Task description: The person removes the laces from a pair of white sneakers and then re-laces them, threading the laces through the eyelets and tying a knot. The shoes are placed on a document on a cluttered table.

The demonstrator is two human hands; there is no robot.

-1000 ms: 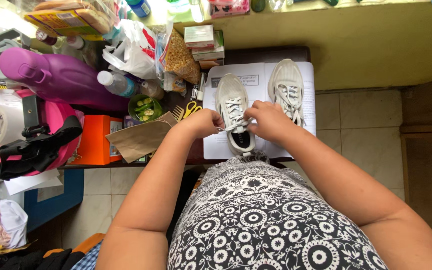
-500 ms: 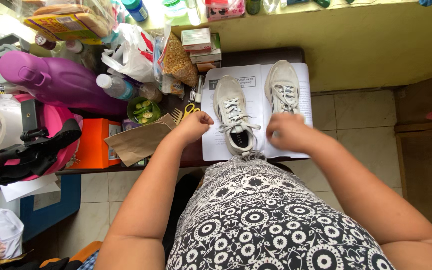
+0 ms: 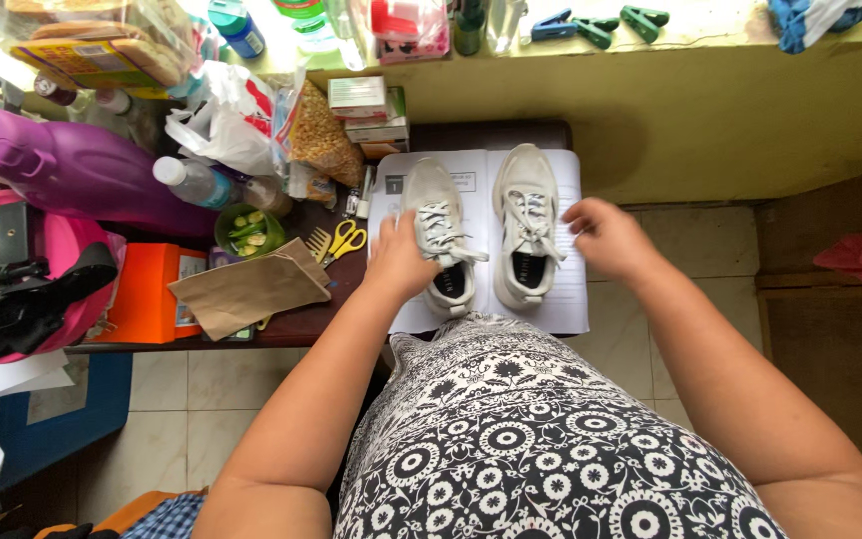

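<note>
Two pale grey lace-up shoes stand side by side on an open white booklet (image 3: 571, 304) on a dark table. My left hand (image 3: 399, 262) rests against the left side of the left shoe (image 3: 438, 222), fingers loosely spread and touching it. The left shoe's laces lie tied across its tongue. My right hand (image 3: 606, 238) hovers just right of the right shoe (image 3: 527, 215), fingers apart and holding nothing. Both shoes point away from me, heels near the table's front edge.
A brown paper bag (image 3: 246, 289), an orange box (image 3: 152, 294), yellow scissors (image 3: 348, 240), a green bowl (image 3: 248, 228), a purple jug (image 3: 72, 170), a bottle (image 3: 192, 183) and food packets crowd the table's left. Clothes pegs (image 3: 601, 22) lie on the yellow-green ledge behind. Tiled floor lies to the right.
Both hands let go of the left shoe's laces and moved apart. The right shoe now sits nearer me, level with the left shoe. The view shifted right.
</note>
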